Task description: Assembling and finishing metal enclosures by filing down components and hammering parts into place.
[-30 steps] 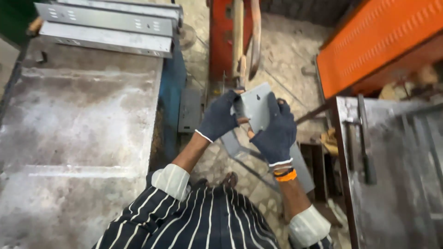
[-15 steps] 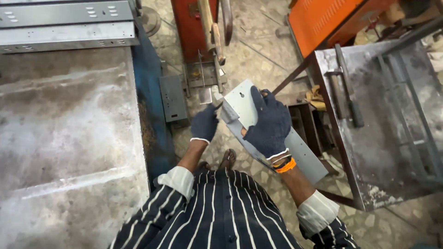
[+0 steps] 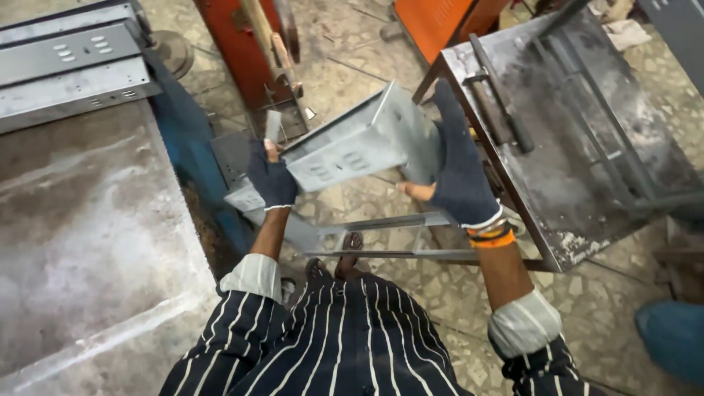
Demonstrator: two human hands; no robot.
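Two gloved hands of mine are on one grey sheet-metal channel piece (image 3: 359, 147), and the head view shows it held up in the air between the two work surfaces, tilted so its far end rises to the right. My left hand (image 3: 270, 176), in a dark fingerless glove, has its grip clenched round the lower left end of the piece, with the bare thumb tip showing against the metal edge. My right hand (image 3: 458, 172), in a dark knitted glove, lies flat and spread against the right end of the piece, fingers pointing up and the bare thumb hooked under its lower edge, so that grip is grasping the same piece from the other side. An orange band (image 3: 491, 236) sits on my right wrist, and both striped sleeves are rolled up. The slotted face of the piece points toward me. Below it, near the floor, lies a thin metal frame (image 3: 381, 235) of grey bars. To my left is a large worn steel surface (image 3: 81, 242), with more long slotted channel pieces (image 3: 70, 70) stacked at its far end. To my right stands a second steel surface (image 3: 587, 147), scuffed and rusty, with a dark bar lying on it. Ahead, a red machine (image 3: 235, 44) stands on the tiled floor (image 3: 411, 293).
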